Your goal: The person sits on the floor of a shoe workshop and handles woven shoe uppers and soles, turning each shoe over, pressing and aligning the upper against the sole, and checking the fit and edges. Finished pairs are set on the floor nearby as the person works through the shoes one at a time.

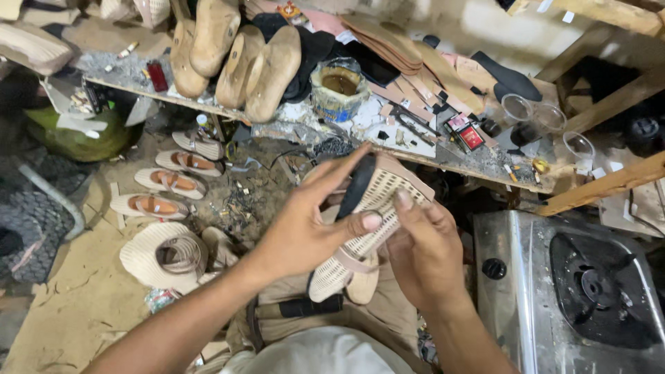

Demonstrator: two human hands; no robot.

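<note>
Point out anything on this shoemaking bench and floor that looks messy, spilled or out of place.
The glue tin on the bench is caked with dried drips down its sides. Offcuts and scraps litter the floor. A gas stove sits right beside the work. Both hands, left hand and right hand, grip the woven shoe.

The left hand (305, 228) hides part of the woven shoe upper (374, 215).

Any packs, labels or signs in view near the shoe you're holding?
Small red box: workbench edge, right of centre, flat, red and black.
Glue tin: bench middle, round, pale printed wrap with blue.
Red lighter: bench left, slim.
No signs or screens.
</note>
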